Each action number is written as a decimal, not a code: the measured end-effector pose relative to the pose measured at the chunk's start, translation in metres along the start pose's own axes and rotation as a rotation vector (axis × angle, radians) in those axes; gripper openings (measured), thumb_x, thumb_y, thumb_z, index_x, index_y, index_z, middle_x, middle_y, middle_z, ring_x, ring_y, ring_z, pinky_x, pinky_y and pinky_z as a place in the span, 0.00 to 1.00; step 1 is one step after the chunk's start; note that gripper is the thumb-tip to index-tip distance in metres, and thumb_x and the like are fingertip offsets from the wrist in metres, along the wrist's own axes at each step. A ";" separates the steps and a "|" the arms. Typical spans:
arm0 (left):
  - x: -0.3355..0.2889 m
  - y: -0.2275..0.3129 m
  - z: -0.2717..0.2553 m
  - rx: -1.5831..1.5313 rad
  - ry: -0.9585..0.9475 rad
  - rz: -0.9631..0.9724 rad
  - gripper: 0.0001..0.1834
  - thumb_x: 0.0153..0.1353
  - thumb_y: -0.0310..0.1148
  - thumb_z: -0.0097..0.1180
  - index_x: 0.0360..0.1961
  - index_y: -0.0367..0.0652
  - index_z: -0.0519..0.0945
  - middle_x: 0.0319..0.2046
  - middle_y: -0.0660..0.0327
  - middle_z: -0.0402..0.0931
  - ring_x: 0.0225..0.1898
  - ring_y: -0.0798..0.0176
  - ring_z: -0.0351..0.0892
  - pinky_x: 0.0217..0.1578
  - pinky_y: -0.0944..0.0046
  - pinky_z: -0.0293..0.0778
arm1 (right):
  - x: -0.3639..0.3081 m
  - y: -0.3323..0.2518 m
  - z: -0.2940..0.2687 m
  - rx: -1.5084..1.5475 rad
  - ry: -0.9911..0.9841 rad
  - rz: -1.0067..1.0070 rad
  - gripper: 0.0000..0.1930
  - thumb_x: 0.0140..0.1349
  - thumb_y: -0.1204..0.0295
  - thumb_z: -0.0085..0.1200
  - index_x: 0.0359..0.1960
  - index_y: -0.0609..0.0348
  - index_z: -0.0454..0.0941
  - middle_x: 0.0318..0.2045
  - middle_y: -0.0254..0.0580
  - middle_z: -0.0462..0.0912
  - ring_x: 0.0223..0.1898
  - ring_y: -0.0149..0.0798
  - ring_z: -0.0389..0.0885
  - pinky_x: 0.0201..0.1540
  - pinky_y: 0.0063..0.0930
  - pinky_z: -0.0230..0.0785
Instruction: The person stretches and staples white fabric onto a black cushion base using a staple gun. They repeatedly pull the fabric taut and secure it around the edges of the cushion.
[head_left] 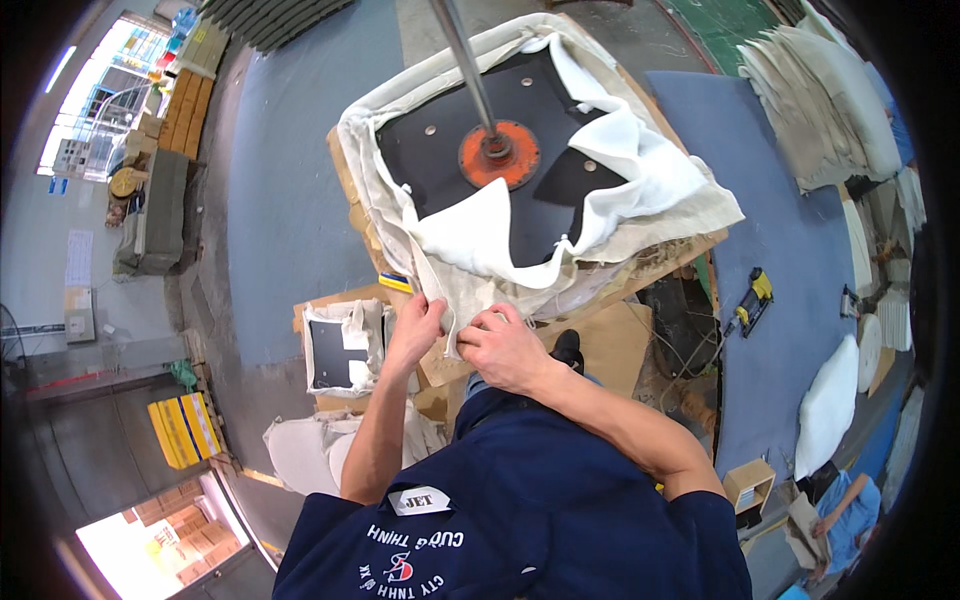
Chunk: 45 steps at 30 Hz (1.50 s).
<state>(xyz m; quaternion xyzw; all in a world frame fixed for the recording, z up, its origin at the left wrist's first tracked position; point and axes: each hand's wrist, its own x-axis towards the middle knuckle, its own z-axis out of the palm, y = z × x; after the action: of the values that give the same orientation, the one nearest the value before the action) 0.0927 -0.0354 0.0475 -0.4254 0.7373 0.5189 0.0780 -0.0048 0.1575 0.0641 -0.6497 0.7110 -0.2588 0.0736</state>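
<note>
Well, yellow box: it leaned at the wall, far off to the left.
Smaller seat: this one [338, 352] lay black side up near the left forearm, pale cloth round its edges.
Left hand: from where I stood, its fingers [437, 312] were pinched on the loose edge of the cream cloth [452, 312].
Right hand: just beside the left one, its fingers [490, 318] were curled onto that same cloth, gripping it.
Big seat: it [545, 215] rested in front of the person on a brown board [351, 198], roughly square, black underneath showing, white padding [462, 235] spilling in rumpled folds, cream cloth bunched all round.
Orange disc: it [520, 160] pressed on the black panel, under a metal rod [463, 50].
Yellow-and-black tool: it [757, 292] lay on the blue-grey surface [770, 390] at right.
</note>
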 end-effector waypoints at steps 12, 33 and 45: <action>-0.008 -0.005 -0.027 -0.016 -0.097 0.006 0.18 0.68 0.35 0.48 0.46 0.30 0.82 0.32 0.51 0.85 0.33 0.55 0.86 0.37 0.52 0.80 | -0.007 -0.035 -0.016 0.254 0.141 0.263 0.11 0.61 0.60 0.61 0.37 0.52 0.87 0.48 0.37 0.82 0.52 0.38 0.76 0.60 0.43 0.64; 0.059 -0.025 -0.024 0.130 -0.015 0.348 0.31 0.76 0.50 0.44 0.41 0.24 0.79 0.29 0.43 0.79 0.32 0.56 0.78 0.37 0.51 0.73 | 0.044 -0.016 0.079 1.499 0.135 1.033 0.26 0.73 0.53 0.53 0.28 0.66 0.80 0.22 0.40 0.81 0.22 0.35 0.80 0.29 0.31 0.75; -0.006 -0.014 -0.027 0.190 -0.043 0.402 0.30 0.79 0.48 0.42 0.42 0.26 0.83 0.30 0.54 0.84 0.33 0.68 0.77 0.37 0.58 0.76 | 0.003 -0.041 0.067 1.314 0.227 0.739 0.32 0.73 0.53 0.47 0.13 0.64 0.75 0.11 0.38 0.76 0.14 0.32 0.73 0.22 0.32 0.68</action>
<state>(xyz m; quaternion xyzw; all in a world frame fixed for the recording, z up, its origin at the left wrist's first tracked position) 0.1156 -0.0557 0.0533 -0.2496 0.8510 0.4611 0.0285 0.0600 0.1356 0.0267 -0.1614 0.5854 -0.6525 0.4533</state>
